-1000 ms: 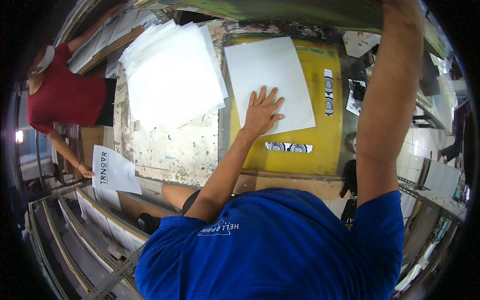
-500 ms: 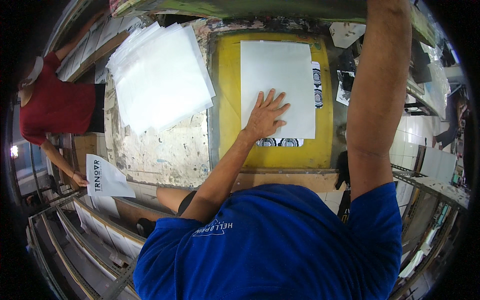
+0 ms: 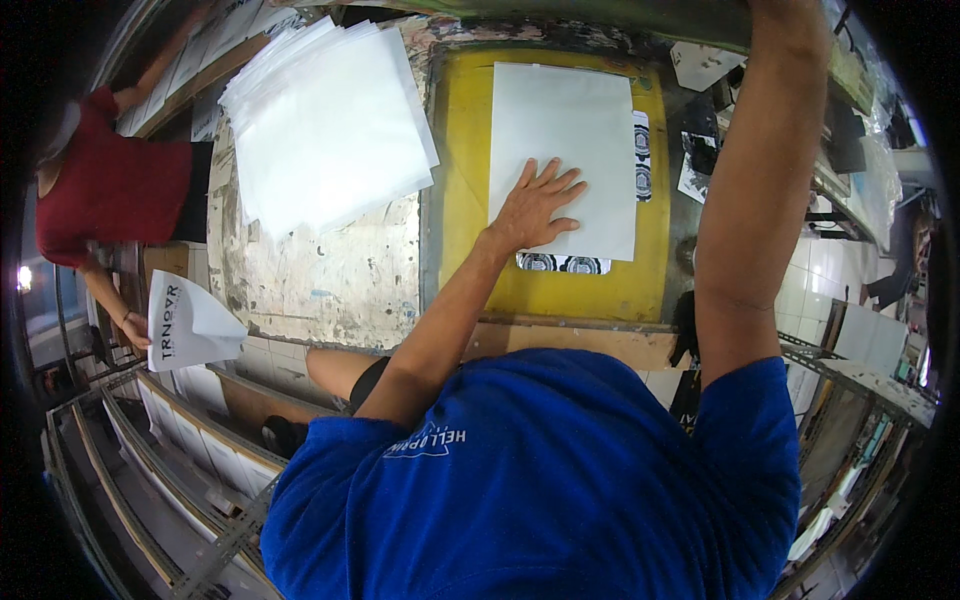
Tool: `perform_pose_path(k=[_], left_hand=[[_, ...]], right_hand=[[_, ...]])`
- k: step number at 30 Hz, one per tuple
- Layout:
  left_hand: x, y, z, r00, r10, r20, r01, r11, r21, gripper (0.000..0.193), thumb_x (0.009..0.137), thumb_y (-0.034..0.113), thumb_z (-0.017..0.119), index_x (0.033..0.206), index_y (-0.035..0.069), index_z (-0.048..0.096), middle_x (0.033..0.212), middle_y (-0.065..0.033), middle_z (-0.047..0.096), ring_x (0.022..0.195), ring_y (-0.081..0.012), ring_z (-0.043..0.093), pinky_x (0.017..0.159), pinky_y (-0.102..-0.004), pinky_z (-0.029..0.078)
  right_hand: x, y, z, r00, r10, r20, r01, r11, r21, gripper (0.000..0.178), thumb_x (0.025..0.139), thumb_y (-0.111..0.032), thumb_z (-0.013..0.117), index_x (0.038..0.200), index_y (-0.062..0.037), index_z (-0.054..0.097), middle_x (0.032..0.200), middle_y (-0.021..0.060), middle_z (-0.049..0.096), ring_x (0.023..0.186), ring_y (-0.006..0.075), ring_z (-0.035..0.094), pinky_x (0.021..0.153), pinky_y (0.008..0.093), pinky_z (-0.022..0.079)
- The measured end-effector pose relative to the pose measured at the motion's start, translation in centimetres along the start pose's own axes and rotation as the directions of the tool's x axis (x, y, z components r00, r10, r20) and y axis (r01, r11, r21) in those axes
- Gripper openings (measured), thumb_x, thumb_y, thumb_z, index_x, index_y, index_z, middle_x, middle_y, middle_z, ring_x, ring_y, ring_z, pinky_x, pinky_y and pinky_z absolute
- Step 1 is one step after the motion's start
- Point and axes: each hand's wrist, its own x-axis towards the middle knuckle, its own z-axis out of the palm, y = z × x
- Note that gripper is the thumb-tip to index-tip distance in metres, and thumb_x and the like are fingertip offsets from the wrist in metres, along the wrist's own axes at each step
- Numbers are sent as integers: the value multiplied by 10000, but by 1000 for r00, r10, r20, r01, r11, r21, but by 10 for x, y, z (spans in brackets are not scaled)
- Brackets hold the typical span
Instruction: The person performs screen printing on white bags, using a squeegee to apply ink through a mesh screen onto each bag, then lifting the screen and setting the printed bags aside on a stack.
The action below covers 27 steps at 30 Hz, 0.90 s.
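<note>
My left hand (image 3: 537, 205) lies flat with fingers spread on a blank white sheet or bag (image 3: 565, 120). This sits on a yellow board (image 3: 460, 285) set in the worktable. Strips of black-and-white printed emblems (image 3: 643, 180) show from under its right and near edges. My right forearm (image 3: 755, 200) reaches up and away at the right, and its hand is out of the picture past the top edge. To the left of the board, a fanned stack of white translucent sheets or bags (image 3: 330, 130) rests on the paint-stained table (image 3: 330, 290).
A green-edged frame (image 3: 640, 20) crosses above the table's far side. At the left, a person in a dark red shirt (image 3: 115, 195) holds a white printed bag or sheet (image 3: 205, 330). Slatted metal racks (image 3: 190, 440) stand at lower left, with shelving (image 3: 860, 385) to the right.
The view has tilted slightly, so the table appears higher. My left hand stays flat on the white piece. The co-worker's printed piece has moved a little left.
</note>
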Motion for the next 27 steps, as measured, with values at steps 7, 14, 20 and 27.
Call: perform_pose_path(k=[7, 14, 20, 27], left_hand=[[-19, 34, -80, 799, -266, -540, -22, 883, -468, 747, 879, 414, 758, 1491, 82, 488, 1436, -122, 578, 1365, -321, 509, 1168, -510, 339], [-104, 79, -141, 440, -752, -491, -260, 417, -871, 1036, 634, 13, 932, 1506, -68, 378, 1245, -111, 634, 1153, -236, 622, 1025, -377, 506], [-185, 38, -36, 528, -744, -409, 242, 593, -768, 954, 575, 149, 979, 1404, -36, 545, 1385, -170, 588, 1228, -289, 581, 1073, -411, 463], [-194, 22, -20, 614, -550, -566, 509, 824, -249, 899, 560, 261, 942, 1377, 61, 625, 1552, -218, 419, 1371, -406, 409, 1143, -489, 329]], right_hand=[[-36, -35, -2, 993, 15, 116, -24, 996, 82, 354, 828, -232, 703, 1099, -17, 778, 815, 125, 765, 578, 170, 639, 602, 307, 538], [-175, -74, 41, 985, 76, 152, -65, 995, -72, 558, 700, -195, 810, 1252, -229, 736, 832, 96, 595, 760, 284, 593, 699, 391, 471], [-285, -57, 127, 923, 246, 296, -304, 938, 169, 639, 692, -162, 818, 1318, -206, 700, 878, 111, 607, 797, 315, 574, 794, 428, 464], [-311, -49, 177, 749, 325, 577, -331, 938, -99, 798, 669, -132, 777, 1433, -209, 561, 1090, 116, 584, 1086, 302, 525, 974, 525, 326]])
